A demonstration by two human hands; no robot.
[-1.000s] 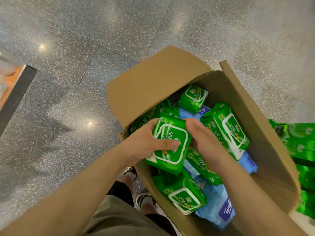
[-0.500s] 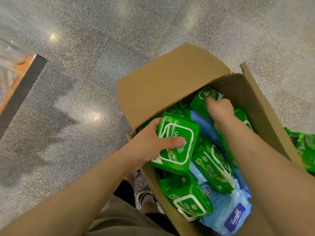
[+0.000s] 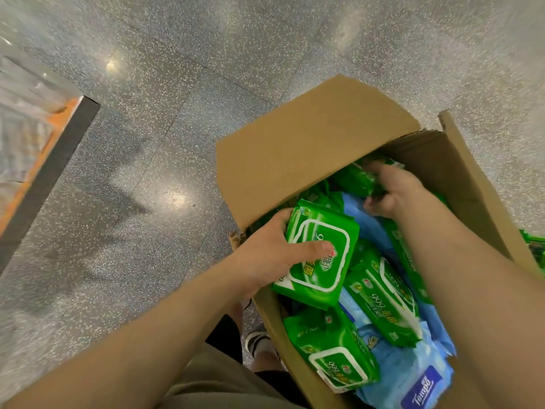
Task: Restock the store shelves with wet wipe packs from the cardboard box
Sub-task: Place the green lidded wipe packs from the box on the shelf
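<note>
speckled grey terrazzo floor (image 3: pixel 177 84) with glossy light reflections; dark-edged shelf base (image 3: pixel 50 169) at left.

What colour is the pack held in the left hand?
Bright green with a white-outlined lid flap, seen in the head view: the pack gripped by the left hand.

Single head-worn view, wide-angle, looking steeply down, close over the cardboard box (image 3: pixel 309 149), speckled floor (image 3: pixel 177 69) beyond

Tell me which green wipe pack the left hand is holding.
The green pack at the box's left wall, lid label facing up: the left hand grips it, thumb across its white-outlined lid. The other packs lie lower.
</note>
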